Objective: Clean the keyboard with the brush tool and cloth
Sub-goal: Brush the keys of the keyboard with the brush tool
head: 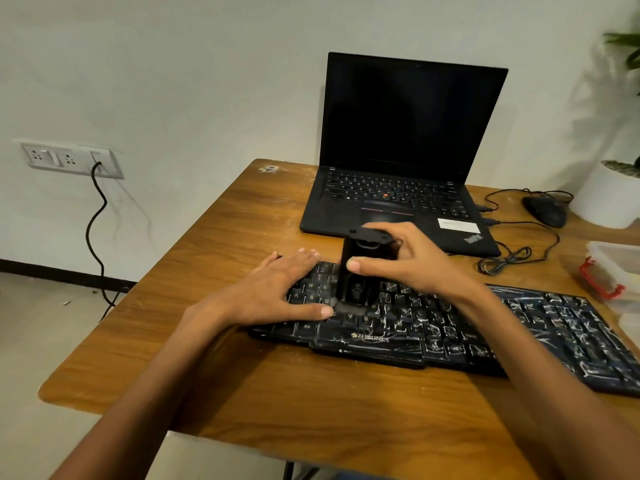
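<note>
now: white-streaked keyboard [450, 327] lies along the desk [277, 393], just in front of the laptop [398, 150]. right hand [408, 261], grip curled round the black brush tool [360, 268], upright, bristles on the middle keys. left hand [280, 289] flat, grip spread, pressing the left keys.

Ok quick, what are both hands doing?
Left hand: open, flat on the keyboard.
Right hand: closed, holding the brush tool.

My wooden table [242, 393] fills the lower frame; white wall [173, 64] behind, socket panel [69, 159] at left, pale floor [41, 341] lower left.
</note>
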A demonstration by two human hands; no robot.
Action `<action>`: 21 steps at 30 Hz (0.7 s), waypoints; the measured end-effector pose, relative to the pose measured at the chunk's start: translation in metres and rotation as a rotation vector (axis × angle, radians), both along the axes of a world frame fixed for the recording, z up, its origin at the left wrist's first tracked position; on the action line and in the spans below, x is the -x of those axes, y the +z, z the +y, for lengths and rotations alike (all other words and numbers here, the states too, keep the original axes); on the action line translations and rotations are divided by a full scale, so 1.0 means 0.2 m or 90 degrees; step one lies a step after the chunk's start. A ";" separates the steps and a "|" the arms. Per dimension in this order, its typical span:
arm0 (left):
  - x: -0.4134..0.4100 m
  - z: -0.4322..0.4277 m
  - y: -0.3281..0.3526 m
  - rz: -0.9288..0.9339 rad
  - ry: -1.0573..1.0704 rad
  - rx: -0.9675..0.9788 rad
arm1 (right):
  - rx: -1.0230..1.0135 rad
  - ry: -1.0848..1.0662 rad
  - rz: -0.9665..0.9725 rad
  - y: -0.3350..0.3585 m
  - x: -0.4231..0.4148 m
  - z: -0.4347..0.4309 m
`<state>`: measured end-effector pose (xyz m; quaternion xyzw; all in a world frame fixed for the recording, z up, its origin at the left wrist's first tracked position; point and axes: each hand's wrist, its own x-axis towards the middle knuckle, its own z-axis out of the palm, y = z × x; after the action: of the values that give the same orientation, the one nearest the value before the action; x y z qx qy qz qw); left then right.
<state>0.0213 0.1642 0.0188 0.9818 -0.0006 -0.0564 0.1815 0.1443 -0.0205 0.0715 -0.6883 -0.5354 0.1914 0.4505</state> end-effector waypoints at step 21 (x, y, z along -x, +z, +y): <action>0.02 -0.03 0.01 0.025 0.004 -0.014 | -0.074 -0.105 -0.034 0.01 -0.09 0.12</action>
<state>0.0171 0.1575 0.0206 0.9823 0.0069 -0.0752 0.1711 0.1630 0.0036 0.0732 -0.7075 -0.4991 0.1035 0.4895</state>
